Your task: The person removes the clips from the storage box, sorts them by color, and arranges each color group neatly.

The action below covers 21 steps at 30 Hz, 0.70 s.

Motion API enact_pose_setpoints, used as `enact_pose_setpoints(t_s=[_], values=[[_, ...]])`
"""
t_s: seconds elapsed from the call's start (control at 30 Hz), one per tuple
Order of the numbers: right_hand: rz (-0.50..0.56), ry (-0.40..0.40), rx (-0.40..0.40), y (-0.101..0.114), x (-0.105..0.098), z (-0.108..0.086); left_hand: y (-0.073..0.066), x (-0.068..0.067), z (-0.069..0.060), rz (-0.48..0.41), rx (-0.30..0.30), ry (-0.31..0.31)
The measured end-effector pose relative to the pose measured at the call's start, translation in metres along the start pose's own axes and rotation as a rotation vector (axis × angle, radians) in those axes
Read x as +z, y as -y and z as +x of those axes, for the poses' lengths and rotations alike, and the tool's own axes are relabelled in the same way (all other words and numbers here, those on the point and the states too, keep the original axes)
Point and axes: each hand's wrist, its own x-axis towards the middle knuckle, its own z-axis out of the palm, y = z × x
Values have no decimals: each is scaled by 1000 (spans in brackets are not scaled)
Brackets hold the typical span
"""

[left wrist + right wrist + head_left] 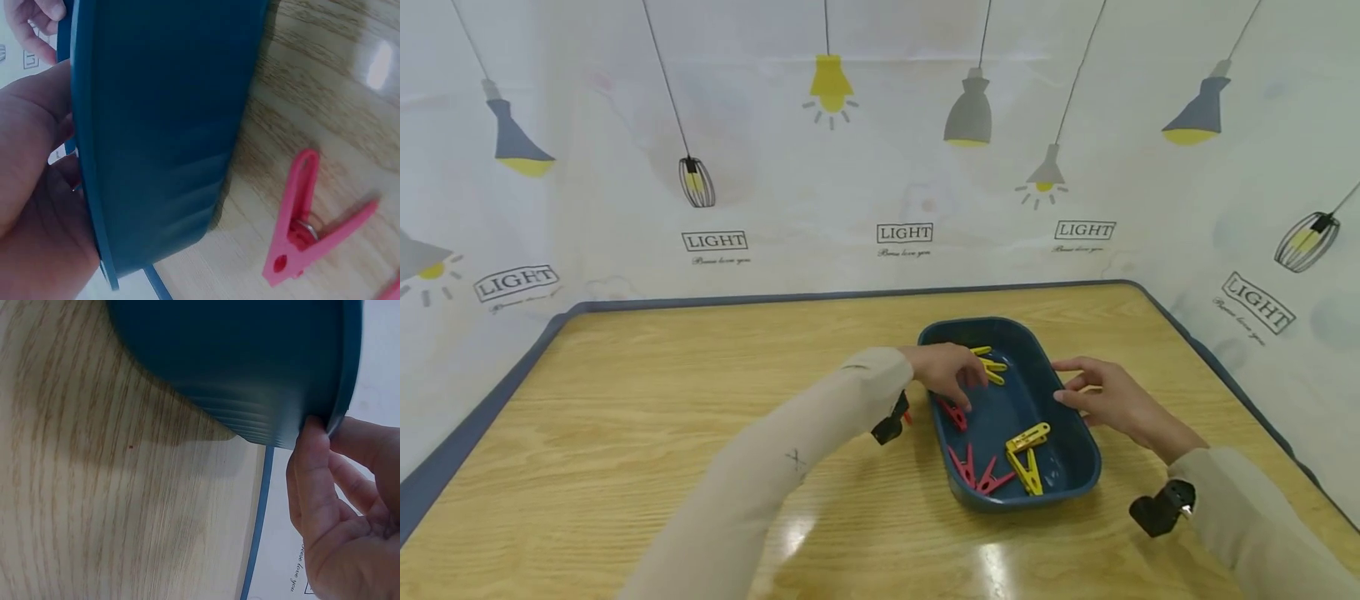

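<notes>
Tub [1013, 404], oblong blue plastic, pinched at two o'clock by the right hand [1108, 398], could slide if the left hand [944, 368], fingers apart at ten, bumps it.

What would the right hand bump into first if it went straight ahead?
Probably the blue bin: the right hand points toward it and its fingers touch the wall, so it would push that first.

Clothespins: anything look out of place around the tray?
Yes: a red clothespin and, at the left wrist view's edge, part of another red item lie on the table outside the tray. They look stray, since other clothespins lie inside.
</notes>
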Motion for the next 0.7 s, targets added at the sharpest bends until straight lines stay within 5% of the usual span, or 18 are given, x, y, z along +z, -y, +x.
enact_pose_setpoints(t_s=[0.4,0.7], values=[[11,8,1,4,0,-2,-6,4,11,56,-44,106],[26,10,2,1,-1,-2,-8,1,13,122,-83,114]])
